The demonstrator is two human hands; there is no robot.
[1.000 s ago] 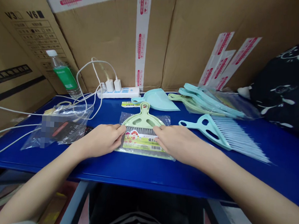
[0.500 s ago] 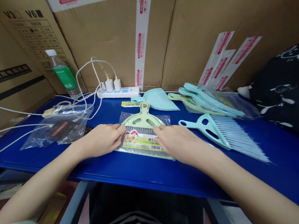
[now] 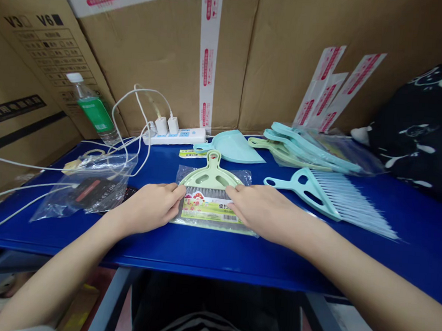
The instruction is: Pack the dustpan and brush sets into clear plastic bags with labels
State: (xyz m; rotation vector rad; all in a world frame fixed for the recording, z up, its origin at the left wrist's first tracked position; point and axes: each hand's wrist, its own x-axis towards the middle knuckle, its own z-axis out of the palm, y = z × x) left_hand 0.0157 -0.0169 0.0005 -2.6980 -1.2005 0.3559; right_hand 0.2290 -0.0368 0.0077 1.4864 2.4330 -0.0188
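A green brush and dustpan set (image 3: 212, 177) in a clear plastic bag lies flat on the blue table, its handle pointing away from me. A printed label with red mushrooms covers its lower part. My left hand (image 3: 153, 206) grips the left edge of the packaged set, fingers closed. On the opposite edge, my right hand (image 3: 259, 208) is closed around the bag and set, and its fingertips are partly hidden. To the right lies a loose light-blue brush (image 3: 313, 194) with its bristles spread. A light-blue dustpan (image 3: 233, 146) rests behind the packaged set.
Several packaged sets (image 3: 309, 149) are piled at the back right, beside a dark patterned bag (image 3: 424, 129). A white power strip (image 3: 181, 136) with cables, a bottle (image 3: 94, 111) and a plastic bag with a dark device (image 3: 90, 191) occupy the left. Cardboard (image 3: 157, 45) walls the back.
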